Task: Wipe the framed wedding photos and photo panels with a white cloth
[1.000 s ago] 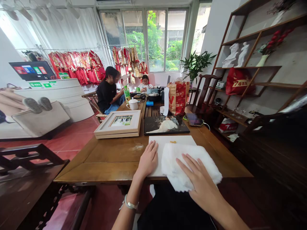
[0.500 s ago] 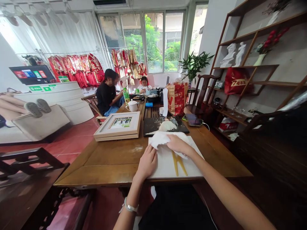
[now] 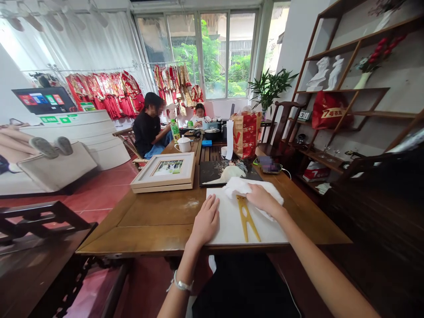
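A white board [image 3: 228, 221] with a yellow figure [image 3: 247, 218] on it lies at the near edge of the wooden table [image 3: 155, 221]. My left hand [image 3: 205, 221] rests flat on the board's left edge, fingers stretched out. My right hand [image 3: 263, 198] presses a white cloth [image 3: 240, 187] onto the board's far right part, fingers closed over it. Just behind the board lies a dark picture panel [image 3: 228, 172].
A stack of light wooden frames [image 3: 164, 171] sits on the table's left side. Farther back stand a red paper bag [image 3: 245, 134], a white teapot [image 3: 183, 143] and a phone [image 3: 269, 166]. Two people sit at the far end. Shelves line the right wall; a dark chair [image 3: 39, 221] stands at left.
My right hand has swept the cloth from the board's near right corner to its far edge, then toward the right, uncovering the yellow figure. My left hand has stayed put.
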`<state>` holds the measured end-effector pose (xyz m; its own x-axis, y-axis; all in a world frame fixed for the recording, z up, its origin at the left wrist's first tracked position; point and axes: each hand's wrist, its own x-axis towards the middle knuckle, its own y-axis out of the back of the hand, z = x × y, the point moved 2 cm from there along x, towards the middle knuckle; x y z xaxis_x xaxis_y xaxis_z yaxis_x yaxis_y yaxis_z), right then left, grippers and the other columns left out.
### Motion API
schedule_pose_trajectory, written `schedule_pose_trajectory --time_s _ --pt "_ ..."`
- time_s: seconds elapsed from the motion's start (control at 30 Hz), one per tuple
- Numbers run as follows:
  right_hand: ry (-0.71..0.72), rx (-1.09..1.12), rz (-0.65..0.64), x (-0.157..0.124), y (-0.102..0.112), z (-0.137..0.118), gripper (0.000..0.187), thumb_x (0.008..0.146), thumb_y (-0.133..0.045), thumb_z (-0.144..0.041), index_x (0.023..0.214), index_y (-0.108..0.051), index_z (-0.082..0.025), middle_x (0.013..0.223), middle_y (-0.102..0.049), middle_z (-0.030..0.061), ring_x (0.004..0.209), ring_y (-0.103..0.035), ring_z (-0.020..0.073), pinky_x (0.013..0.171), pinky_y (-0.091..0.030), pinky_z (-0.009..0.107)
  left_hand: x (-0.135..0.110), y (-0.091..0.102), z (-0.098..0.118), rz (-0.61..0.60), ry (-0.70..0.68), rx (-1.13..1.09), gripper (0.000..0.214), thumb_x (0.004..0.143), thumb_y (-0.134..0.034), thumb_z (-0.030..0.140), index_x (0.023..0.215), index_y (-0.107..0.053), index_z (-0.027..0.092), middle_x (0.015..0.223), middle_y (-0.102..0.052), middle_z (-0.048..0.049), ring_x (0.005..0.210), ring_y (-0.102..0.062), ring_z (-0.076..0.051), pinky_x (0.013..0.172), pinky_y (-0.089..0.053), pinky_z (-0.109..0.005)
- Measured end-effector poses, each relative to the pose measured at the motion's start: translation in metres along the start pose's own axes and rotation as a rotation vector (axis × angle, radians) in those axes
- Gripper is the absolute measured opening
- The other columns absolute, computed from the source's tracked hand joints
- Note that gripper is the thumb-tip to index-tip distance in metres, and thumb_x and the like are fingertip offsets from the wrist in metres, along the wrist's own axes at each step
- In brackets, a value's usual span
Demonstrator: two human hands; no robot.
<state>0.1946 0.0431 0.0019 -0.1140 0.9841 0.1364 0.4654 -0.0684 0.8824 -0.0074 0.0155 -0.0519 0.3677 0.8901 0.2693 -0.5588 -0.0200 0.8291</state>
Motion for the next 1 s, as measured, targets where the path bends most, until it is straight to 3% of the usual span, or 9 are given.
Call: schedule_pose_trajectory --time_s 0.1,0.2,0.33,0.43,0.53,0.7,0.8,0.9,1.0 --pt "-0.020 -0.038 0.023 -0.021 -0.001 0.017 0.055 0.067 -0.038 -0.007 0.119 -0.055 -0.013 0.125 -0.056 0.0124 0.121 -0.043 0.0279 0.104 -0.024 0.047 0.000 0.000 0.000 -0.002 0.010 -0.003 0.045 0.089 -0.030 0.021 0.131 -0.042 0.013 0.144 -0.033 -0.0085 0.136 -0.022 -0.019 0.111 -0.023 -0.038" --pt "0.033 -0.078 0.045 -0.052 -0.011 0.012 0.070 0.060 -0.039 -0.005 0.129 -0.045 -0.013 0.135 -0.047 0.0087 0.130 -0.031 0.0260 0.108 -0.010 0.054 0.000 0.001 0.002 -0.007 0.027 -0.005 0.045 0.089 -0.030 0.020 0.131 -0.043 0.013 0.144 -0.033 -0.0086 0.135 -0.022 -0.019 0.111 -0.023 -0.036" --pt "0.167 -0.119 0.038 -0.103 -0.020 -0.010 0.081 0.052 -0.037 -0.003 0.131 -0.043 -0.019 0.140 -0.042 0.0011 0.133 -0.024 0.0244 0.109 -0.007 0.056 0.000 0.001 0.004 -0.013 0.031 0.003 0.045 0.089 -0.029 0.020 0.131 -0.043 0.013 0.144 -0.033 -0.0087 0.135 -0.023 -0.018 0.111 -0.023 -0.036" --pt "0.246 -0.122 0.002 -0.126 -0.020 -0.019 0.084 0.049 -0.036 -0.003 0.131 -0.043 -0.022 0.141 -0.039 -0.0018 0.134 -0.022 0.0216 0.111 -0.006 0.053 0.000 0.001 0.004 -0.010 0.041 0.000 0.044 0.089 -0.030 0.020 0.130 -0.043 0.014 0.144 -0.033 -0.0083 0.135 -0.023 -0.019 0.110 -0.024 -0.038" --pt "0.225 -0.123 -0.001 -0.118 -0.016 -0.013 0.084 0.048 -0.037 -0.003 0.129 -0.045 -0.024 0.144 -0.034 0.0014 0.134 -0.023 0.0215 0.110 -0.009 0.052 0.000 0.001 0.003 -0.004 0.038 -0.002 0.044 0.089 -0.031 0.020 0.130 -0.044 0.014 0.144 -0.033 -0.0082 0.135 -0.023 -0.019 0.110 -0.025 -0.039" --pt "0.084 -0.176 -0.019 -0.056 -0.015 0.003 0.077 0.060 -0.043 -0.005 0.133 -0.040 -0.029 0.146 -0.029 0.0084 0.135 -0.020 0.0261 0.103 -0.005 0.063 0.001 0.000 0.002 -0.008 0.025 0.004 0.044 0.090 -0.030 0.022 0.131 -0.043 0.014 0.144 -0.033 -0.0084 0.135 -0.023 -0.019 0.110 -0.024 -0.038" --pt "0.031 -0.199 -0.052 -0.029 -0.020 -0.002 0.073 0.066 -0.044 -0.007 0.134 -0.038 -0.032 0.147 -0.028 0.0084 0.135 -0.018 0.0290 0.097 0.001 0.070 0.001 -0.001 0.002 -0.003 0.016 0.006 0.044 0.089 -0.031 0.021 0.131 -0.042 0.017 0.144 -0.033 -0.0073 0.135 -0.023 -0.019 0.110 -0.025 -0.039" --pt "0.094 -0.241 -0.072 -0.031 -0.027 -0.018 0.073 0.064 -0.046 -0.006 0.133 -0.040 -0.032 0.148 -0.025 0.0061 0.136 -0.013 0.0309 0.096 0.006 0.070 0.001 -0.001 0.001 0.009 0.000 -0.006 0.043 0.089 -0.031 0.020 0.131 -0.042 0.017 0.144 -0.034 -0.0068 0.135 -0.023 -0.019 0.110 -0.025 -0.040" --pt "0.204 -0.262 -0.071 -0.060 -0.028 -0.033 0.076 0.059 -0.045 -0.004 0.131 -0.043 -0.030 0.148 -0.026 0.0034 0.137 -0.009 0.0293 0.098 0.009 0.067 0.001 0.000 0.002 0.007 -0.008 -0.015 0.043 0.088 -0.030 0.018 0.129 -0.044 0.015 0.144 -0.034 -0.0077 0.135 -0.023 -0.019 0.110 -0.026 -0.040"
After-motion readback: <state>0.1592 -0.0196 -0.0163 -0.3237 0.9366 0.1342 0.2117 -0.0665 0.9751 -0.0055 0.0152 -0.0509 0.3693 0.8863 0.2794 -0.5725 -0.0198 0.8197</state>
